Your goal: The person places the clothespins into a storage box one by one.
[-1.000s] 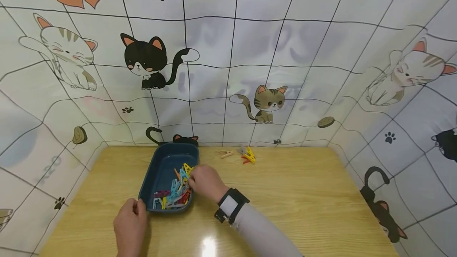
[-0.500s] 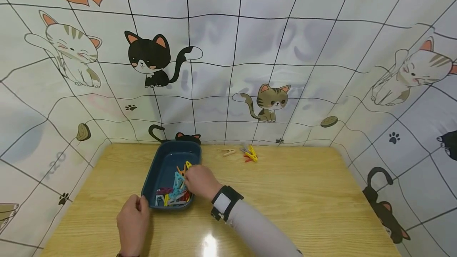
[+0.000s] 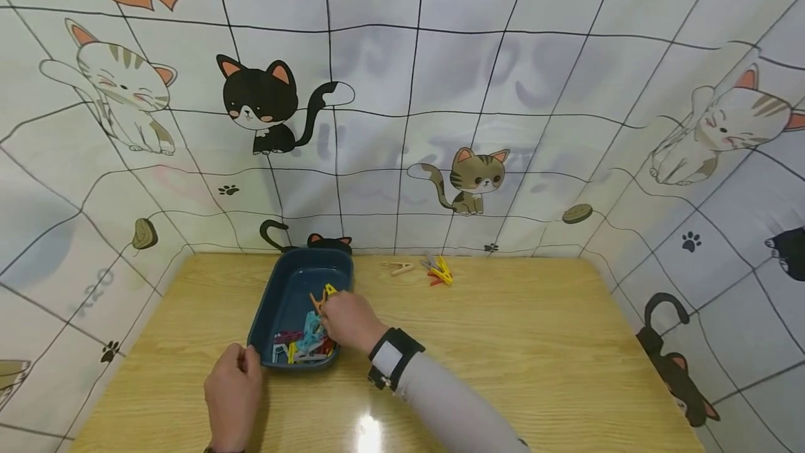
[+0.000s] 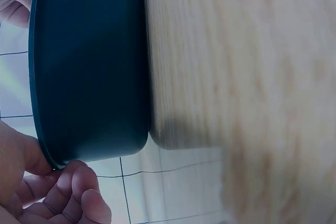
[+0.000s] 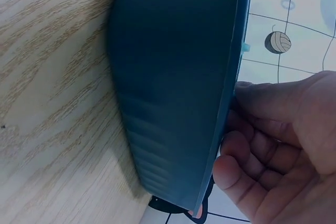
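A dark blue rectangular tray (image 3: 264,313) stands on the left part of the table, holding several coloured plastic clothespins (image 3: 312,331) toward its near end. My left hand (image 3: 234,386) pinches the tray's rim at the near left corner, thumb and fingers on either side of it in the left wrist view. Over the right rim reaches my right hand (image 3: 352,321), its fingertips down among the clothespins. An orange clothespin (image 3: 316,304) and a yellow one (image 3: 330,290) lie just beside its knuckles. In the right wrist view its curled fingers (image 5: 247,177) are by the rim; whatever is between the fingertips is hidden.
Behind the tray's right side, near the wall, lie a beige clothespin (image 3: 401,268) and a small cluster with a yellow clothespin (image 3: 443,271), a grey one and a red one. A cat-printed cloth (image 3: 377,138) hangs around the wooden table (image 3: 503,348).
My right hand has shifted slightly left, deeper over the clothespins, and some of them have moved or become covered. My left hand stays at the tray's corner.
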A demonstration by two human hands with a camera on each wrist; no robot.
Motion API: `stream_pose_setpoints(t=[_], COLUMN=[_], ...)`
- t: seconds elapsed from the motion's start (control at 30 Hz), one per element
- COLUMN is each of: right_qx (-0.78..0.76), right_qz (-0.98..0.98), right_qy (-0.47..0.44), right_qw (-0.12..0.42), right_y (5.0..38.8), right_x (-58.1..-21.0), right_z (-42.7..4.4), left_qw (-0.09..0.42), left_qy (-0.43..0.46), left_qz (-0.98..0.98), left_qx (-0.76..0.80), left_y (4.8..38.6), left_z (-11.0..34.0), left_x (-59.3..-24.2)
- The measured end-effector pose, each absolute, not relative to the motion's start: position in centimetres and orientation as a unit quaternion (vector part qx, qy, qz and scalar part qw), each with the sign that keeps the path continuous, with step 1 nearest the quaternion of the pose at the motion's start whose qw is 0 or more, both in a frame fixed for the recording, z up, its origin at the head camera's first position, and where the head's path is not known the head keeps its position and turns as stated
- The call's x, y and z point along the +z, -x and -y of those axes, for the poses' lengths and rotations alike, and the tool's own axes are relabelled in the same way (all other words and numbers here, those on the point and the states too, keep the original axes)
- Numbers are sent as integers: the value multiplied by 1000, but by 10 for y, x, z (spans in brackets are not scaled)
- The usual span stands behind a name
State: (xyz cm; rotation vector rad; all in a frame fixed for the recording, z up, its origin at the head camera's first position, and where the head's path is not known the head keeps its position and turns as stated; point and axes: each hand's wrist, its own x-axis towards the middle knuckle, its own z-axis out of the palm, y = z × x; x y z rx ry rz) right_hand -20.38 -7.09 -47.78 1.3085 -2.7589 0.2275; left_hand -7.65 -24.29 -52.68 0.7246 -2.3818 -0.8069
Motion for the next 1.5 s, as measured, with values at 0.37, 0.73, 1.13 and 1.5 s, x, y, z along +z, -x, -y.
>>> stream_pose_setpoints(t=[0.37,0.73,1.13,1.5], right_qx=[154,263,263,254], right_qz=[902,902,928,936], right_qy=[-400,-329,-243,-203], right_qw=[52,100,102,132], right_y=[211,241,273,293], right_x=[-487,-492,-501,-514], right_z=[51,5,-43,-74], left_qw=[224,235,247,258], left_qy=[-284,-281,-281,-272], left_qz=[878,877,877,878], left_qx=[-313,-310,-302,-297], left_y=[77,76,76,77], left_z=[244,244,244,245], left_x=[-525,-526,-527,-529])
